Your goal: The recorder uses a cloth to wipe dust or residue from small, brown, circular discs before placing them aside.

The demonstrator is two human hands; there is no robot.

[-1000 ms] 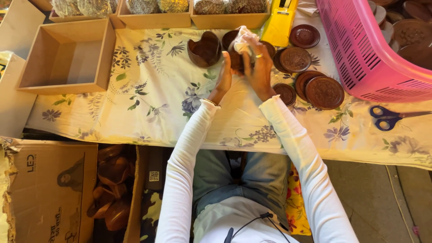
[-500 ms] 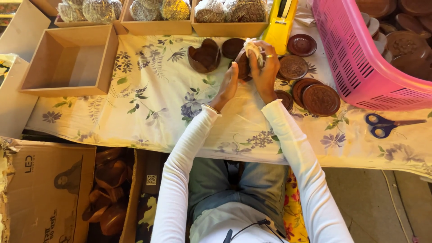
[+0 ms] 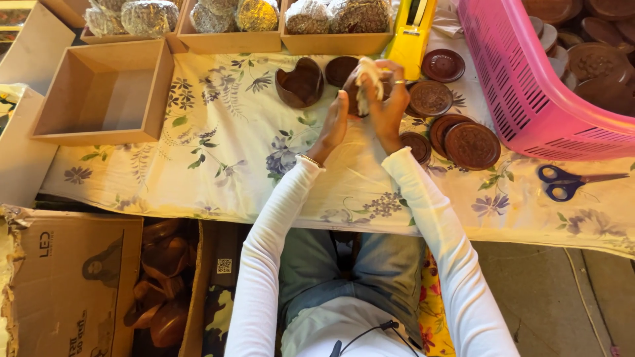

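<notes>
Both hands are sitting slightly higher over the table than half a second ago, and the pale cloth is now bunched on top of the piece rather than wrapped around its side.

Left hand (image 3: 334,125) is rising palm-inward, fingers straight and close together, bracing the small dark wooden piece (image 3: 357,99) from its 9 o'clock side. Right hand (image 3: 387,106) is closing around the piece from 3 o'clock, thumb and fingers pinching the pale cloth (image 3: 369,76) against its upper edge. Piece is being held between the two palms, above the floral tablecloth (image 3: 218,152); its long axis cannot be told, too much is covered. Right hand is doing the gripping and is nearer the cloth.

Heart-shaped wooden box (image 3: 301,82) is lying at 9 o'clock of the hands, near but apart. Carved round lids (image 3: 463,142) are lying at 4 o'clock. Pink basket (image 3: 529,86) is standing at 3 o'clock, well apart. Blue scissors (image 3: 562,182) are lying at 4 o'clock, farther out. Empty cardboard tray (image 3: 99,92) is sitting at 9 o'clock, far left.
</notes>
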